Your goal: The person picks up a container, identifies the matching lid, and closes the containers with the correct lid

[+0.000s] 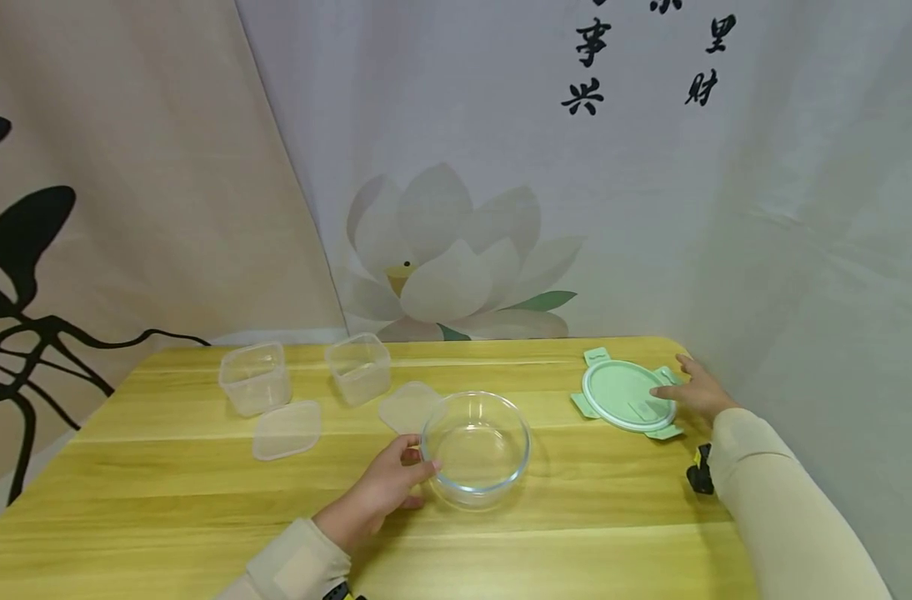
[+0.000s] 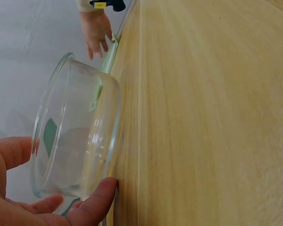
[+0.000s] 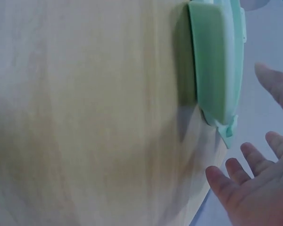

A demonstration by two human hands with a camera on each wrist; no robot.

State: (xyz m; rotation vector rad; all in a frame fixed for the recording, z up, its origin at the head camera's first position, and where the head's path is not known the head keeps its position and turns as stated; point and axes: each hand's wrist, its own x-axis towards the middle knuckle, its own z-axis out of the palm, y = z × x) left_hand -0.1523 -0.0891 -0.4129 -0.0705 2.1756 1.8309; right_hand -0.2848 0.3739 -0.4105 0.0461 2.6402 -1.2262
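Observation:
A round clear glass bowl stands on the wooden table in front of me. My left hand holds it from the left, thumb at the rim and fingers along the side, as the left wrist view of the bowl also shows. To the right lies a round light green lid with flaps sticking out around it. Over its right edge reaches my right hand, fingers spread. In the right wrist view a gap shows between these fingers and the lid.
Two square translucent plastic containers stand at the back left of the table. Near them lie two thin translucent lids, one close behind the bowl. A printed curtain hangs along the table's back edge.

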